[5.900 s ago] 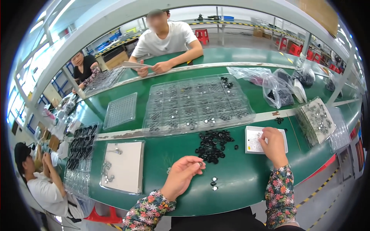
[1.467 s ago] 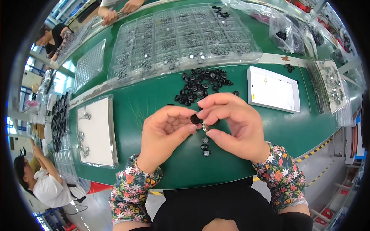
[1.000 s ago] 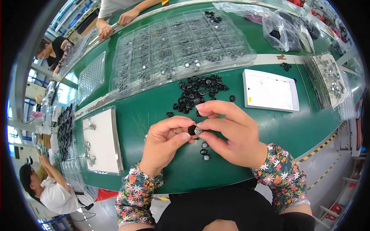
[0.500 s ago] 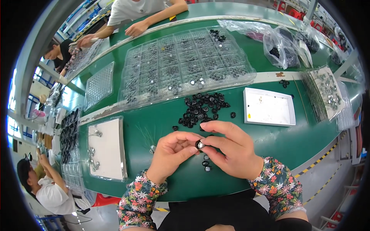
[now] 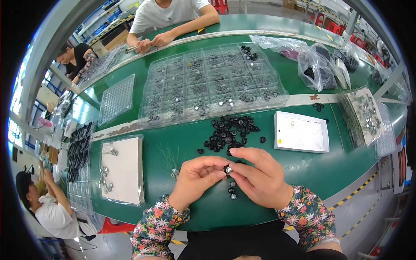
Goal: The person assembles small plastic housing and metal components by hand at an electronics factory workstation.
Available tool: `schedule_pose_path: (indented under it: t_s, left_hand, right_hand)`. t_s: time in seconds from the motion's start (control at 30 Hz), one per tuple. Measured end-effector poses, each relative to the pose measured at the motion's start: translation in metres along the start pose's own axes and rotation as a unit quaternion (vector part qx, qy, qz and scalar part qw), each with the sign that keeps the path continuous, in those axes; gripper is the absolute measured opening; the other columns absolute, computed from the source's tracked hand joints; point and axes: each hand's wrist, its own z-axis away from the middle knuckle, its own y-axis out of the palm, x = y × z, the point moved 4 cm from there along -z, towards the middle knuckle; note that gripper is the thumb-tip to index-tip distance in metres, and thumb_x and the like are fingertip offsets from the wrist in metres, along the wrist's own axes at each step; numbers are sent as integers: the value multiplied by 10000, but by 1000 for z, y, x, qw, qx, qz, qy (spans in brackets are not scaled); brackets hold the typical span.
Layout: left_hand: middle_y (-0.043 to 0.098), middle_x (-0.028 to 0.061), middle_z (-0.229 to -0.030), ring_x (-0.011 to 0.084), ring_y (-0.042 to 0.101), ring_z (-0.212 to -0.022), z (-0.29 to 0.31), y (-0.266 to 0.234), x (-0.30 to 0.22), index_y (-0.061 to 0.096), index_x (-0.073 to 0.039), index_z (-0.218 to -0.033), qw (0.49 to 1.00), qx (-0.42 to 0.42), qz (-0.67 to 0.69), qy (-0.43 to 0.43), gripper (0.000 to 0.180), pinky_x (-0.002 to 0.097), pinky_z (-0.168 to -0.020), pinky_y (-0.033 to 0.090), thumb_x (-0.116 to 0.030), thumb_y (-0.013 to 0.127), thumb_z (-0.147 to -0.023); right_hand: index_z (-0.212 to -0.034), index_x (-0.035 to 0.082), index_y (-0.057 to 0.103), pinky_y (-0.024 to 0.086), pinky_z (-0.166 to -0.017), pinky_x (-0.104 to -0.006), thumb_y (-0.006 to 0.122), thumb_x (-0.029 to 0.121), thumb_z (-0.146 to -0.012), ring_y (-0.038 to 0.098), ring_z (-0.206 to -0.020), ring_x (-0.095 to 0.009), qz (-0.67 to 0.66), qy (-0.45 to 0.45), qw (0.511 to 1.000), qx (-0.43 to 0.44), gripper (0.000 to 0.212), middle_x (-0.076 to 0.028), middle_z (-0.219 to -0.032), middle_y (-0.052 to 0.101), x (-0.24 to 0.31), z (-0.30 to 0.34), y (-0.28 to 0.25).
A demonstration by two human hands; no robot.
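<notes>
Between my two hands is a small silver round part with a black ring [image 5: 228,169]. My left hand [image 5: 196,178] pinches the black side with thumb and forefinger. From the other side, the thumb and fingers of my right hand [image 5: 262,177] close on the silver side. Just beyond my fingertips lies a heap of black ring-shaped parts [image 5: 227,131]. A few black-and-silver round parts [image 5: 233,190] sit in a short row below my hands. Left of my left hand is a small bundle of silver parts with thin wires [image 5: 174,173].
A white open box [image 5: 301,147] stands right of the heap. Behind lies a wide clear compartment tray [image 5: 208,110] with small parts. A wrapped pale board [image 5: 122,171] with silver parts lies left, another wired stack [image 5: 363,115] far right. Co-workers sit across the table and at left.
The view has shifted slightly. My hands stay closed on the same small part. Across the table, the co-worker's hands have come together around a thin rod.
</notes>
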Motion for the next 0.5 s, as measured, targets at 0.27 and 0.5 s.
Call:
schedule_pose_path:
  t_s: [0.27, 0.5]
  left_hand:
    - [632, 141, -1157, 165, 620, -1031, 3, 3, -2, 651, 22, -1099, 999, -13, -29, 9, 268, 262, -889, 524, 110, 593, -853]
    - [644, 149, -1138, 182, 635, -1022, 6, 7, -2, 650, 21, -1106, 999, -27, -32, 22, 276, 274, -890, 531, 105, 609, -847]
  right_hand:
    - [-915, -45, 626, 534, -782, -390, 706, -33, -697, 632, -952, -323, 6, -8, 1000, -8, 233, -184, -1132, 599, 3, 0, -1]
    - [-876, -35, 618, 538, -788, -382, 721, -35, -685, 632, -956, -320, -11, 13, 1000, -20, 217, -179, -1146, 596, 5, -1, -1]
